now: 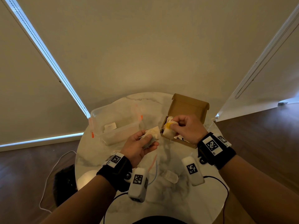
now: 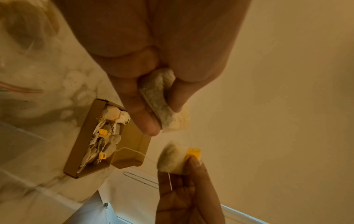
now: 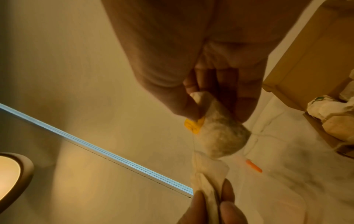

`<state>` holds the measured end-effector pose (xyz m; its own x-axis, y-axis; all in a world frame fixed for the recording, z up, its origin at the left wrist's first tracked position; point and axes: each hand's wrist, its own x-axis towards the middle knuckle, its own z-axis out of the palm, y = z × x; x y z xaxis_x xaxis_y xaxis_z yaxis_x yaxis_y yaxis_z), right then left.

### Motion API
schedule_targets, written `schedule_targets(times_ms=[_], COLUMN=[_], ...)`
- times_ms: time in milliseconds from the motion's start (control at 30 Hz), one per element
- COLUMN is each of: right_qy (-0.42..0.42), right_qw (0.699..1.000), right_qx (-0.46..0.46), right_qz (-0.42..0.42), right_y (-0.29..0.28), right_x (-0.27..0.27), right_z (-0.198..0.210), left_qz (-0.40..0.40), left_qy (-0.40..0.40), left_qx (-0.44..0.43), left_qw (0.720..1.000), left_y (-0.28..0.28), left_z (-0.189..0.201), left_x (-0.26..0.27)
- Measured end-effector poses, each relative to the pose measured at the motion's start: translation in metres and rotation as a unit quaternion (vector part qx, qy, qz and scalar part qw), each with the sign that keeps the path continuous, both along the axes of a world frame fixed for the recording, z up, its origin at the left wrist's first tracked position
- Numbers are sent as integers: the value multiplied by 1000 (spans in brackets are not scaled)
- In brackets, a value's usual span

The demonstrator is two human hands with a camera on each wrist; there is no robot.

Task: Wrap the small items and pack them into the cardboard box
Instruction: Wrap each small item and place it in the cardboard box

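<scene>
My left hand pinches a pale tea bag between thumb and fingers above the marble table; the left wrist view shows that bag in the pinch. My right hand holds a second tea bag with its yellow tag just left of the open cardboard box. A thin string runs between the two bags. In the right wrist view the second bag and tag sit under my fingers. Several tea bags lie in the box.
A clear plastic container with orange clips stands left of the box. A loose tea bag and a clear zip bag lie on the round table near me. A lamp shows at the right wrist view's left edge.
</scene>
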<state>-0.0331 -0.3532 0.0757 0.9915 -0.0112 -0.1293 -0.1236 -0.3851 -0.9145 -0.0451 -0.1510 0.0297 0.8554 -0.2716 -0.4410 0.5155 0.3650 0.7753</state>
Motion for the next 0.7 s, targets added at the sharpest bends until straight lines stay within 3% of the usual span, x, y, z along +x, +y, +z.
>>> schedule_targets(times_ms=[133, 467, 700], right_qy=[-6, 26, 37], right_qw=[1000, 999, 997], right_qx=[12, 25, 58], right_qz=[-14, 20, -22], right_y=[-3, -11, -11], right_x=[-2, -3, -2], right_z=[4, 0, -3], left_qz=[11, 65, 50], left_qy=[1, 95, 5], left_qx=[-4, -27, 96], left_qw=[1000, 993, 994], left_y=[1, 1, 4], left_z=[0, 9, 10], left_x=[1, 12, 21])
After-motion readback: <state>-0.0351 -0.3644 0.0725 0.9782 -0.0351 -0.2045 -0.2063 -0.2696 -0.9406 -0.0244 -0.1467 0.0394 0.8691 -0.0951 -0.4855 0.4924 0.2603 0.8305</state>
